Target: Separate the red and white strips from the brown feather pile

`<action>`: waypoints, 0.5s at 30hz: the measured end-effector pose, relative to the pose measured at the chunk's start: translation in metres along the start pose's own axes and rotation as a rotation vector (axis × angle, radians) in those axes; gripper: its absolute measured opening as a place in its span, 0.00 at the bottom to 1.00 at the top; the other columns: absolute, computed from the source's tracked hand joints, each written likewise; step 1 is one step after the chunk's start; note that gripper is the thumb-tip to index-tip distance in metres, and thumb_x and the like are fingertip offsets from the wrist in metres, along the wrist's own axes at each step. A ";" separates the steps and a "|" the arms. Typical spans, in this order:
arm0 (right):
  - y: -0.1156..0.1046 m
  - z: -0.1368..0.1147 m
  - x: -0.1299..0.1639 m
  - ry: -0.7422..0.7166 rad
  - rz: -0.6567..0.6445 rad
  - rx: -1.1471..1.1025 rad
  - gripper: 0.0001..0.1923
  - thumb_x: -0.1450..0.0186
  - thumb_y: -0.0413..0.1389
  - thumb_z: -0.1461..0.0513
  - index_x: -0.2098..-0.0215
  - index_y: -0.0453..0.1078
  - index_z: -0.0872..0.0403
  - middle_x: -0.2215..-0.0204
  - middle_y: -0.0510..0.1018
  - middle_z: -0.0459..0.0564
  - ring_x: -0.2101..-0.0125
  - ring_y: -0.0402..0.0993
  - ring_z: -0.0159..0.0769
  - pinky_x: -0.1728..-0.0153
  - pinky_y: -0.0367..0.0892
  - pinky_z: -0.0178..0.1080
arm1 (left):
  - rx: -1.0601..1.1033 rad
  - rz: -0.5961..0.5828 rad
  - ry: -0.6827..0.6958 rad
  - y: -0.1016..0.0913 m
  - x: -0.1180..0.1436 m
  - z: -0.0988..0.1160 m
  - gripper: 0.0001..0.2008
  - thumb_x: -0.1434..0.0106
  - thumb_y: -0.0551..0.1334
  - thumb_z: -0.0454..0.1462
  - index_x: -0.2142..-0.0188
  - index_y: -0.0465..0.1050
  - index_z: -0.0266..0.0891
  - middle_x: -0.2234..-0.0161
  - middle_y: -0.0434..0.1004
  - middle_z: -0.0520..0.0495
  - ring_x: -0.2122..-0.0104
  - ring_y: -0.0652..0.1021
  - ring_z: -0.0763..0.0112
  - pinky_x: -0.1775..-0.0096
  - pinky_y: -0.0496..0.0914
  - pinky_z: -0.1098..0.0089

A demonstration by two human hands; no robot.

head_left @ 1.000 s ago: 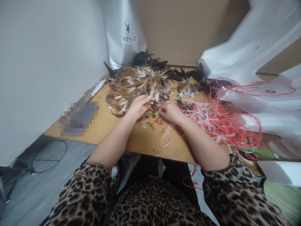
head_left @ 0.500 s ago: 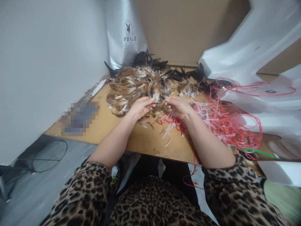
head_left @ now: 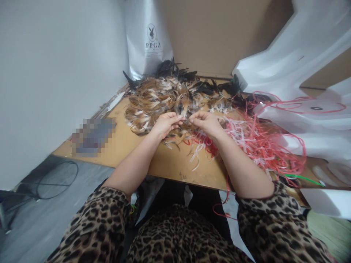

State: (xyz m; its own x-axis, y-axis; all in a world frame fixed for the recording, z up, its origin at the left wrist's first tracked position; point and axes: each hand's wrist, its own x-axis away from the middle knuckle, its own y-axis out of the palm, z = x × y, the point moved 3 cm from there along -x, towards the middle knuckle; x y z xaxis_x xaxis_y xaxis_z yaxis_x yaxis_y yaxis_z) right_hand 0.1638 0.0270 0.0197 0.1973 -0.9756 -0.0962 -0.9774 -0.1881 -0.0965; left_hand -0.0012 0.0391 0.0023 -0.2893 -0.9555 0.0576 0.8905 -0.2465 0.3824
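My left hand is closed in a pinch on a brown and white feather, whose tip stands up over the thumb and forefinger. Just to its right, my right hand also pinches, thumb against forefinger; what lies between those fingertips is too small to make out. Both hands hover at the front of a heap of brown and white feathers. Red and white ribbon strips lie tangled beside and beneath my right forearm.
Black feathers line the back of the wooden table. Behind them stands a silver bag. A blurred-out flat object lies at the left. White sheeting and a green strip are at the right.
My right hand has turned over so its back faces up more, and its fingertips have come closer to the left ones. My left hand has stayed nearly in place.
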 end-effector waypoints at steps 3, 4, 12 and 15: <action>0.000 0.000 0.001 -0.030 -0.006 0.248 0.11 0.49 0.58 0.57 0.72 0.71 0.57 0.81 0.72 0.44 0.81 0.63 0.27 0.76 0.59 0.32 | -0.073 0.020 0.038 0.002 0.000 0.001 0.11 0.53 0.69 0.37 0.77 0.68 0.32 0.69 0.78 0.45 0.76 0.74 0.81 0.75 0.65 0.80; 0.000 0.000 0.002 -0.046 -0.010 0.338 0.11 0.49 0.57 0.57 0.73 0.71 0.57 0.81 0.72 0.45 0.81 0.63 0.27 0.76 0.59 0.32 | -0.099 0.026 0.047 0.003 0.001 0.001 0.11 0.53 0.69 0.37 0.77 0.69 0.32 0.69 0.78 0.45 0.75 0.74 0.80 0.75 0.65 0.80; 0.010 -0.010 0.008 -0.245 -0.094 0.793 0.08 0.48 0.51 0.62 0.80 0.69 0.57 0.79 0.73 0.47 0.77 0.65 0.29 0.74 0.57 0.32 | -0.379 0.018 0.165 0.012 0.007 0.003 0.08 0.54 0.68 0.37 0.79 0.72 0.34 0.82 0.71 0.52 0.81 0.68 0.81 0.76 0.61 0.79; 0.011 -0.010 0.007 -0.210 -0.089 0.876 0.10 0.47 0.50 0.61 0.81 0.68 0.57 0.83 0.70 0.46 0.80 0.61 0.28 0.76 0.55 0.32 | -0.446 -0.006 0.183 0.014 0.007 0.000 0.07 0.54 0.68 0.35 0.79 0.72 0.34 0.82 0.71 0.53 0.82 0.67 0.81 0.77 0.60 0.78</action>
State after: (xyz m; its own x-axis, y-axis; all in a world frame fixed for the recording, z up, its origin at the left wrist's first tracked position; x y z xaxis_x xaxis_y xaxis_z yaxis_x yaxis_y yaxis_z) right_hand 0.1540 0.0166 0.0278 0.3630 -0.9048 -0.2229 -0.5668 -0.0245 -0.8235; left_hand 0.0094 0.0290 0.0084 -0.2638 -0.9568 -0.1221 0.9644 -0.2592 -0.0531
